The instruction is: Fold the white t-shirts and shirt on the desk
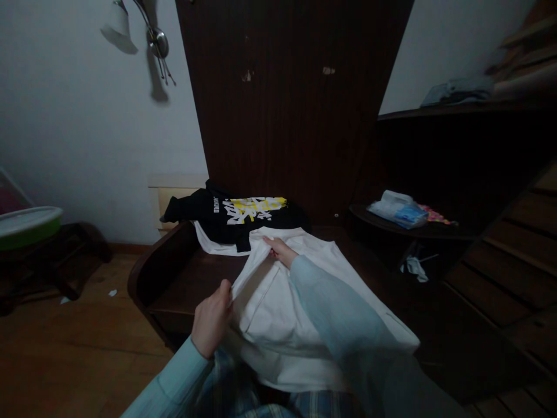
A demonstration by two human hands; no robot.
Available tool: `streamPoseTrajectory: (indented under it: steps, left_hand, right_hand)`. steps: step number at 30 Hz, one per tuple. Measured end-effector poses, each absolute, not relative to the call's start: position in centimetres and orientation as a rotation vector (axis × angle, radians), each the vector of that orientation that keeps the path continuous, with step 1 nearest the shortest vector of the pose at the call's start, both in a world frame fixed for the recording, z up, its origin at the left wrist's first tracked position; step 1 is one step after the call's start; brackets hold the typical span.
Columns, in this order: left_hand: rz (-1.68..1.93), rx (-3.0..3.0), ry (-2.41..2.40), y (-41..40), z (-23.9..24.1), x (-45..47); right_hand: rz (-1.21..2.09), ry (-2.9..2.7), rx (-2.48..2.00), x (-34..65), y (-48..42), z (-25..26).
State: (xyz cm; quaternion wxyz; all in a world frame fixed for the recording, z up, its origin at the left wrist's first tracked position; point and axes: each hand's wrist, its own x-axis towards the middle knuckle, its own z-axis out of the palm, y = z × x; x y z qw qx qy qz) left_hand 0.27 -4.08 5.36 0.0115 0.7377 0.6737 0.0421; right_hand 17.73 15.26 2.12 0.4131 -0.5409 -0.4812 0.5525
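A white garment (287, 325) is spread over the dark wooden bench seat and hangs toward my lap. My left hand (212, 318) is closed on its near left edge and lifts that edge off the rest of the cloth. Farther up the same side, my right hand (281, 251) pinches the fabric, with the forearm lying across the garment. Between the two hands the edge is pulled fairly taut. Behind it lies a black shirt (195, 212) with white and yellow lettering, and some white cloth shows under it.
The bench's curved armrest (150, 261) rises on the left. To the right, a shelf (452, 233) holds a plastic-wrapped packet (398, 209); folded clothes (456, 91) lie on the upper shelf. A green basin (32, 229) sits on a stool at far left, and a wall lamp (119, 29) hangs above.
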Motion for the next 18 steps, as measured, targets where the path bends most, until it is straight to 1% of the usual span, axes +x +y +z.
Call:
streamPoseTrajectory:
  steps: [2, 4, 7, 11, 15, 18]
  left_hand:
    - [0.173, 2.408, 2.009, -4.4, 6.1, 2.5]
    - [0.133, 2.518, 1.830, -4.5, 6.3, 4.9]
    - [-0.017, 2.619, 1.567, -4.0, 5.6, 8.2]
    - [-0.133, 2.610, 1.432, -2.9, 4.2, 9.7]
    - [-0.084, 2.537, 1.418, -2.4, 4.1, 8.9]
    - [-0.001, 2.479, 1.264, -2.1, 4.4, 8.2]
  right_hand:
    - [1.376, -1.157, -1.251, 18.0, 15.6, 2.9]
    - [1.367, -1.130, -1.169, 18.3, 15.7, 3.6]
    - [1.409, -1.198, -1.234, 18.9, 15.4, 4.1]
    - [1.424, -1.246, -1.231, 20.5, 14.8, 3.5]
    - [1.265, -1.258, -1.194, 22.1, 14.8, 1.9]
    - [1.115, -1.279, -1.219, 22.5, 14.9, 0.5]
